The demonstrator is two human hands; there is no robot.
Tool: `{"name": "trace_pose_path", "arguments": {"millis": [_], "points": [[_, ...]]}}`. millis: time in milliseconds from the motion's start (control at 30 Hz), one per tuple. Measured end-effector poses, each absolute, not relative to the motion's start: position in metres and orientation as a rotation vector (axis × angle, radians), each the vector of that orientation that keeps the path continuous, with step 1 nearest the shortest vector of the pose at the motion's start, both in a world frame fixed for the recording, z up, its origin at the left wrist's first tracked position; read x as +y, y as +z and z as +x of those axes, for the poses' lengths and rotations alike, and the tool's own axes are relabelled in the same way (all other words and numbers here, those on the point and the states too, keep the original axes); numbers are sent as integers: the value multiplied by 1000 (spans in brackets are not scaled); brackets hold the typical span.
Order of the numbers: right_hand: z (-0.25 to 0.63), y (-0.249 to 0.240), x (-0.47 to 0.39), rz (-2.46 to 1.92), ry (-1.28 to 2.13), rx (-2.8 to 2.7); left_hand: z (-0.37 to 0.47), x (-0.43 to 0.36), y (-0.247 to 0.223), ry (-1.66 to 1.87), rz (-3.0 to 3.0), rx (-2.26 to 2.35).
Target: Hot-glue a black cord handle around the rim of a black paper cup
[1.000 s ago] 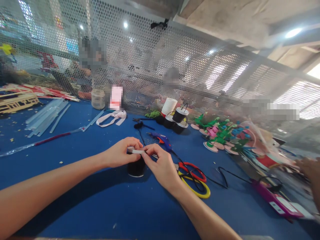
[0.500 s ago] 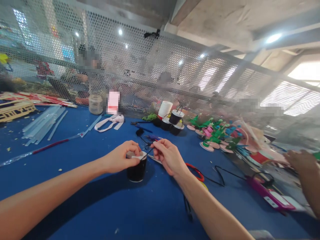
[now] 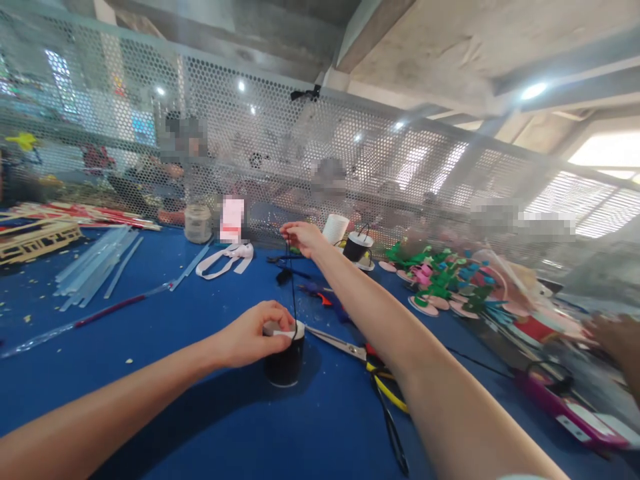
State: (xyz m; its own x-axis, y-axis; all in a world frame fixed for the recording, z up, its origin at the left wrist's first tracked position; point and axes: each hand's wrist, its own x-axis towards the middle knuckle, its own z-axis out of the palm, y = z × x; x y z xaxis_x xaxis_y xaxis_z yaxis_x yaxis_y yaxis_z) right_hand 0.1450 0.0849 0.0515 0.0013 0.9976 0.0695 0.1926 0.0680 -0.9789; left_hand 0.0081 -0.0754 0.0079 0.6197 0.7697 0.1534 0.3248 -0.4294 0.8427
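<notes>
A black cup with a white rim [image 3: 284, 365] stands upright on the blue table. My left hand [image 3: 267, 333] is closed on its rim, thumb outside and fingers over the opening. From the rim a thin black cord [image 3: 293, 287] runs up, drawn nearly straight. High above the cup, my right hand [image 3: 299, 239] pinches the cord's upper part. A black tuft [image 3: 284, 277] lies behind the cup. Scissors with yellow and red handles [image 3: 345, 345] lie just right of the cup, partly under my right forearm.
Blue strips [image 3: 97, 263], a white ribbon [image 3: 225, 260] and a glass jar [image 3: 198, 223] are at the left. Behind my right arm are another black cup [image 3: 356, 248] and craft flowers [image 3: 435, 280]. A purple power strip [image 3: 570, 407] and another person's hand [image 3: 615, 340] are at the right.
My right hand has moved up and away from the cup, pulling the cord upward. My left hand has stayed on the cup. The scissors are more exposed, and the view has shifted slightly.
</notes>
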Motion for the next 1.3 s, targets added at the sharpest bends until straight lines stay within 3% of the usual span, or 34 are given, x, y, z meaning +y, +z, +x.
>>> {"name": "trace_pose_path", "arguments": {"millis": [267, 667, 933, 1300], "points": [[125, 91, 114, -1231, 561, -1627, 7, -77, 9, 655, 1867, 833], [157, 72, 55, -1400, 491, -1883, 8, -77, 12, 622, 1820, 844], [207, 30, -13, -1362, 800, -1630, 8, -76, 12, 604, 1813, 826], [211, 2, -75, -1033, 1320, -1298, 7, -70, 14, 579, 1972, 878]]}}
